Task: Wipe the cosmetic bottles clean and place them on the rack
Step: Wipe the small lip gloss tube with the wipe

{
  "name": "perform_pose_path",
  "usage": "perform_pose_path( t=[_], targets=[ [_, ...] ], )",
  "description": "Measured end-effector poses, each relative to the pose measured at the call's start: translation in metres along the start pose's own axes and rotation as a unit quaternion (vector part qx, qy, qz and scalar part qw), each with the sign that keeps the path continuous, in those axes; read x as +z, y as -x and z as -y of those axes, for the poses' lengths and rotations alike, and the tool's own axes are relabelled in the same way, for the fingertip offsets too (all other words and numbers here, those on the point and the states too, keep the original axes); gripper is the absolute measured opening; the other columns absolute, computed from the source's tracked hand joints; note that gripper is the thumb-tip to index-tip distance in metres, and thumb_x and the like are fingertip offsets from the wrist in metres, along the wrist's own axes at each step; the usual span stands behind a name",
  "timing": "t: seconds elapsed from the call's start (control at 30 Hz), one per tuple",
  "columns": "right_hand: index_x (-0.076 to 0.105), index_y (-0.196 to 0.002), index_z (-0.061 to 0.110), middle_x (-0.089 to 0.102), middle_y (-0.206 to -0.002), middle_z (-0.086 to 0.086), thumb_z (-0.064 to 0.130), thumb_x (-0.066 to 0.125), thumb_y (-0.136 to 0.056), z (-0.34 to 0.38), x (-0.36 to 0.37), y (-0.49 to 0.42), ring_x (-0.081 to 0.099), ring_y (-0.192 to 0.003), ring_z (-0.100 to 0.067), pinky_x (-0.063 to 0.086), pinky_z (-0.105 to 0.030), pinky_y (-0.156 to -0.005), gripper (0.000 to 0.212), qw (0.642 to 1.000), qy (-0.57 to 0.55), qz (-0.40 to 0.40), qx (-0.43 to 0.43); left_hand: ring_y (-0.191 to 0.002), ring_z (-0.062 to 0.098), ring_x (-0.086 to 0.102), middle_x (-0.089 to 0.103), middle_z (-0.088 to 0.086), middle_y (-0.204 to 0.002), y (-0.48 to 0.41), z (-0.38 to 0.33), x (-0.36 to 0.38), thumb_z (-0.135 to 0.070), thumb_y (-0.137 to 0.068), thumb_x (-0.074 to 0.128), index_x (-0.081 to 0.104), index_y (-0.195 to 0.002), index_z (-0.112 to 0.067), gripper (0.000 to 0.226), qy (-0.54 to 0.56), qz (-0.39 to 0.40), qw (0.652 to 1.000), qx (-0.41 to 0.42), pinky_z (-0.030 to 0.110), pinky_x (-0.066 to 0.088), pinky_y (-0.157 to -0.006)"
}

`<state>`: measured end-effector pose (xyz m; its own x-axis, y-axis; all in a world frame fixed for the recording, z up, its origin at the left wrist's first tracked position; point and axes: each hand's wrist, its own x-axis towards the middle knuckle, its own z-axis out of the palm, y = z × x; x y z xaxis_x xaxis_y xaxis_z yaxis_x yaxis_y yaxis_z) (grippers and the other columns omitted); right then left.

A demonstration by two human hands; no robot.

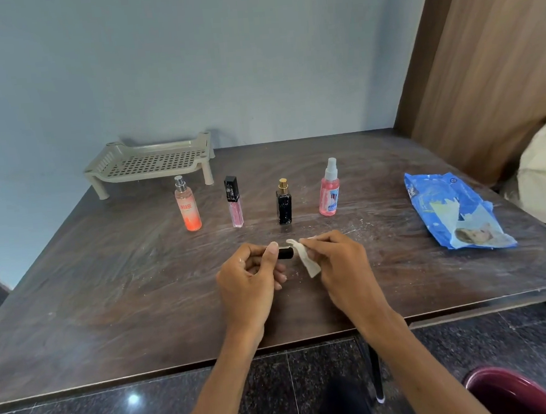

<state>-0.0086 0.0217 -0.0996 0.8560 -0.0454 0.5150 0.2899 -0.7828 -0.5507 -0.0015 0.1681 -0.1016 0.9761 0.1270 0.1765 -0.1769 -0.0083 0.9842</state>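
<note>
A plain pale blue wall [221, 64] closes the room far beyond the left grip [250, 267] and the right grip [338, 260]. Well out past the right grip rises a brown wood-grain panel [483, 76]. Under both grips the surface [109, 301] is dark brown, streaked with pale dust. Nearer than the grips lies a dark speckled tile floor [273, 393], with one small glint of light [133, 399] on the left grip's side.

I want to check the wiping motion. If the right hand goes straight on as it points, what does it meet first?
Probably the small black bottle held by the left hand; the right hand and its wipe point at its free end.
</note>
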Motion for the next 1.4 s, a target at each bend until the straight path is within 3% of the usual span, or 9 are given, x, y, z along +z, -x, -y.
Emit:
perform_pose_path(
  t=[0.1,0.33,0.47,0.67,0.8,1.0,1.2,1.4],
  targets=[
    [0.070,-0.111,0.003,0.066,-0.095,-0.006,0.000,0.065,-0.087,-0.004,-0.002,-0.002,0.061,-0.083,-0.015,0.049,-0.018,-0.071,0.025,1.000,0.008,-0.002,0.016,-0.053,0.014,0.064,0.071,0.007,-0.063,0.000,0.000,0.000,-0.021,-0.095,0.067,0.071,-0.085,-0.009,0.017,-0.004,0.004,1.000,0.000,0.023,0.050,-0.050],
    [0.071,-0.107,0.006,0.061,-0.093,-0.005,0.011,0.064,-0.090,0.026,0.014,-0.005,0.059,-0.080,-0.017,0.054,-0.029,-0.068,0.019,0.999,-0.017,0.005,-0.033,-0.054,0.014,0.064,0.071,0.008,-0.064,-0.001,0.000,-0.001,-0.025,-0.096,0.067,0.072,-0.084,-0.010,0.020,-0.011,0.001,1.000,0.011,0.024,0.051,-0.051],
    [0.071,-0.109,0.005,0.063,-0.094,-0.008,0.004,0.066,-0.087,0.031,0.016,-0.005,0.062,-0.081,-0.019,0.056,-0.030,-0.068,0.023,0.999,-0.031,0.008,-0.037,-0.053,0.014,0.062,0.070,0.007,-0.063,-0.002,0.001,-0.001,-0.028,-0.096,0.067,0.072,-0.083,-0.011,0.022,-0.005,-0.007,1.000,0.014,0.026,0.049,-0.052],
    [0.069,-0.114,0.005,0.066,-0.099,-0.006,0.001,0.066,-0.086,0.010,0.006,0.001,0.060,-0.086,-0.014,0.050,-0.018,-0.074,0.029,1.000,-0.007,-0.005,0.002,-0.052,0.012,0.064,0.071,0.006,-0.062,-0.001,0.000,-0.001,-0.023,-0.095,0.067,0.072,-0.085,-0.010,0.017,-0.013,-0.009,1.000,0.007,0.021,0.049,-0.049],
    [0.070,-0.112,0.003,0.065,-0.096,-0.003,0.001,0.064,-0.088,-0.007,-0.002,0.002,0.057,-0.083,-0.010,0.039,-0.005,-0.068,0.024,0.999,0.013,-0.012,0.050,-0.052,0.012,0.065,0.072,0.008,-0.064,-0.001,0.000,0.000,-0.024,-0.095,0.067,0.071,-0.085,-0.010,0.018,-0.010,-0.009,1.000,0.003,0.022,0.049,-0.048],
    [0.073,-0.106,0.006,0.064,-0.090,-0.007,0.001,0.067,-0.085,0.011,0.005,-0.003,0.060,-0.078,-0.020,0.053,-0.035,-0.066,0.023,1.000,0.022,-0.003,0.004,-0.053,0.011,0.063,0.071,0.006,-0.063,-0.002,0.000,0.000,-0.026,-0.096,0.066,0.072,-0.083,-0.013,0.019,-0.018,-0.007,1.000,0.006,0.023,0.048,-0.050],
    [0.072,-0.104,0.008,0.061,-0.093,-0.006,0.013,0.065,-0.090,0.037,0.022,-0.003,0.059,-0.080,-0.018,0.055,-0.033,-0.066,0.017,0.999,-0.008,0.001,-0.043,-0.054,0.013,0.061,0.070,0.006,-0.064,-0.002,0.003,-0.003,-0.032,-0.096,0.066,0.072,-0.081,-0.010,0.026,0.013,-0.018,1.000,0.001,0.025,0.046,-0.051],
    [0.069,-0.113,0.003,0.065,-0.096,-0.006,-0.003,0.068,-0.083,0.011,0.010,0.002,0.061,-0.083,-0.016,0.050,-0.020,-0.072,0.031,1.000,0.002,-0.002,0.001,-0.052,0.011,0.063,0.071,0.004,-0.061,-0.002,0.003,-0.002,-0.034,-0.096,0.065,0.070,-0.081,-0.012,0.027,-0.011,-0.030,0.999,-0.011,0.028,0.047,-0.054]
  ],
)
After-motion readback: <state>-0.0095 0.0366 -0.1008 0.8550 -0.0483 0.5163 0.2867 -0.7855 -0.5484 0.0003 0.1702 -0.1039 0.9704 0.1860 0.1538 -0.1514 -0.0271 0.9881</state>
